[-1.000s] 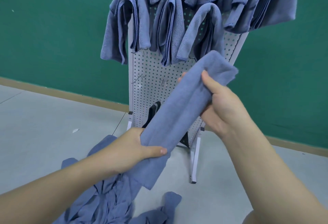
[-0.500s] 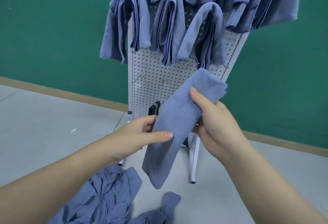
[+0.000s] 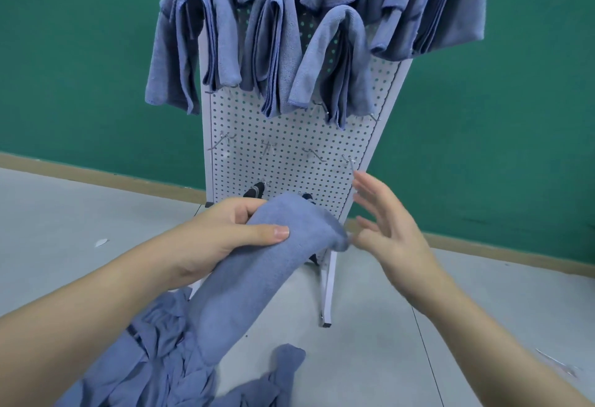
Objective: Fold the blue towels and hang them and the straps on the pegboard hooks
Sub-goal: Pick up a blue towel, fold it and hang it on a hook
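A deep green wall (image 3: 80, 62) fills the far side, edged below by a tan baseboard (image 3: 106, 175). Pale grey floor (image 3: 380, 326) spreads beneath, with a small white scrap (image 3: 101, 242) lying left.

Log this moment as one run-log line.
left hand grips folded blue microfibre towel | right hand open beside it | white pegboard hook row bare

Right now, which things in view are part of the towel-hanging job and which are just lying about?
Job:
- folded towel, gripped by left hand
- right hand, open beside it
- pegboard with empty hooks
- hung towels
- black straps low on the board
- towel pile on the floor

Lying about:
- white scrap on the floor
- green wall
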A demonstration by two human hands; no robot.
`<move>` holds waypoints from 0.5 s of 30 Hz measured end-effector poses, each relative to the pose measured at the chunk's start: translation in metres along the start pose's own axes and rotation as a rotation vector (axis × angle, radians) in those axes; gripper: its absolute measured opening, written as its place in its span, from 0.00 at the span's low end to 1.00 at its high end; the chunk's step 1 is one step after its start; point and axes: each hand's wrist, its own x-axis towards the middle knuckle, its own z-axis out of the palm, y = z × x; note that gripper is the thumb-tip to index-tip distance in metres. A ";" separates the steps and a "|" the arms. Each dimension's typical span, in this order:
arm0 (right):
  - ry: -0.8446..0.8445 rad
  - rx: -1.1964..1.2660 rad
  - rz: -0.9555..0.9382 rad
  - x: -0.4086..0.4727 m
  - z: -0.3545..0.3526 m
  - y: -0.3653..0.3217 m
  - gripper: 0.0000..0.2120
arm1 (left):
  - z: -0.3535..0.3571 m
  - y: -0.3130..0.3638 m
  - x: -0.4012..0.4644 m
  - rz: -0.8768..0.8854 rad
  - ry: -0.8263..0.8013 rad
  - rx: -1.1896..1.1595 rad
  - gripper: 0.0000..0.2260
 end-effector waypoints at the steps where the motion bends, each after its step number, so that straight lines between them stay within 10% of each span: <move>1: -0.128 -0.069 -0.088 -0.009 0.005 0.003 0.40 | 0.001 0.000 0.000 -0.004 -0.020 -0.014 0.21; 10: -0.009 -0.323 -0.412 -0.023 0.025 0.020 0.31 | 0.037 0.008 0.007 -0.093 -0.100 0.063 0.15; 15: 0.138 -0.225 -0.245 -0.016 0.013 0.002 0.24 | 0.059 0.013 0.012 0.100 0.376 0.389 0.28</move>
